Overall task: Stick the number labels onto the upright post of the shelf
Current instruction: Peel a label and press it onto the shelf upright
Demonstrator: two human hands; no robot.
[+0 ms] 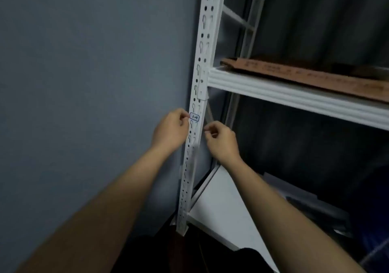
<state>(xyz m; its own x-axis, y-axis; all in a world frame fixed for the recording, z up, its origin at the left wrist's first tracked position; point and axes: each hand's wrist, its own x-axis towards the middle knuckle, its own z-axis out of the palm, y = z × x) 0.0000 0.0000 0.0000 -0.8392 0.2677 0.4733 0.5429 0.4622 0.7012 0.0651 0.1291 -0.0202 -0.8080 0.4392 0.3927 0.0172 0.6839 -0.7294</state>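
White, blue-edged label [194, 117] marked "1-4" sits flat on the perforated white metal post [202, 62], its left edge pinched by the curled fingertips of the left hand [171, 129]. The right hand [221, 140] hovers just right of the post, fingers loosely curled, holding nothing visible. Left lies bare grey wall [84, 62]; right, a ribbed white shelf beam [294, 95] carries flat brown cardboard [305, 77].
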